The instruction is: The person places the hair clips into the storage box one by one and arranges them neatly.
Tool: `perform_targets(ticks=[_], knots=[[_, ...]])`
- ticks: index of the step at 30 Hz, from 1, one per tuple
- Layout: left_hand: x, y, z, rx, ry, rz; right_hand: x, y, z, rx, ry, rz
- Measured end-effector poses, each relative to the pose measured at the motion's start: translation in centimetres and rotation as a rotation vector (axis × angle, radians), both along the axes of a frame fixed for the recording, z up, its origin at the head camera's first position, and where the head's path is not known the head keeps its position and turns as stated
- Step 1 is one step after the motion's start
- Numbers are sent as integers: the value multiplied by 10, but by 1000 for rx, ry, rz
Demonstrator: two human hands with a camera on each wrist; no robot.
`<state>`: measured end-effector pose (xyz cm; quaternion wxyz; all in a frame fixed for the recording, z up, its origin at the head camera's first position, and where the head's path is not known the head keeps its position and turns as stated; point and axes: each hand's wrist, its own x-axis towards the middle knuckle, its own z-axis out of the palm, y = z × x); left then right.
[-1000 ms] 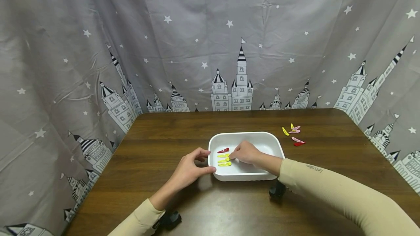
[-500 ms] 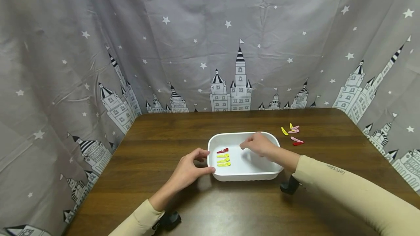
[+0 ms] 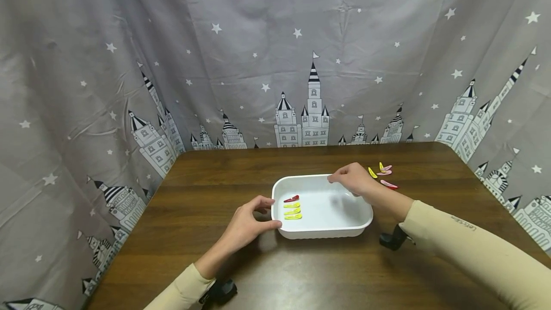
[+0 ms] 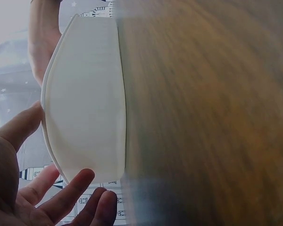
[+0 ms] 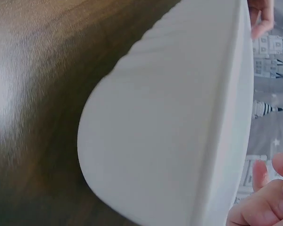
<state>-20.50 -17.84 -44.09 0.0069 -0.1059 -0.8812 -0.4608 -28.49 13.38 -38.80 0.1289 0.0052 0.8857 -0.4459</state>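
A white plastic tray [image 3: 323, 231] stands on the table. My left hand [image 3: 251, 219] holds its left end, thumb at the near corner and fingers farther back along the rim. Inside, at the left, lie a red snap hair clip [image 3: 291, 199] and several yellow snap hair clips [image 3: 293, 216], roughly in a column. My right hand [image 3: 355, 179] is over the tray's far right rim, fingers bent. In the right wrist view, a gap shows between thumb and finger, with nothing held. Just beyond that hand lie loose yellow clips [image 3: 372, 172] and pink clips [image 3: 389, 184].
The brown wooden table [image 3: 232, 171] extends on all sides of the tray. Behind it hangs a grey curtain [image 3: 241, 61] printed with castles and stars. A black wrist camera [image 3: 392, 238] sits under the right forearm, near the tray's right end.
My right hand has moved from the yellow clips in the tray up and right to the far right rim, fingers no longer at a clip. My left hand stays on the tray.
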Motion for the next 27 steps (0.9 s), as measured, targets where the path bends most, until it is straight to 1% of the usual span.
perform_targets(ticks=[7,9,15,22,27], knots=[[0,0,-1,-11,14,0,-2,17,9,-28,22,-14],[0,0,-2,-7,12,2,-3,24,10,-36,44,-12],[-1,0,-3,-8,22,-3,-3,46,13,-78,57,-5],[-1,0,-2,-2,14,-7,-1,72,14,-59,66,-44],[-1,1,-2,-3,11,-4,-1,89,13,-33,102,-52]])
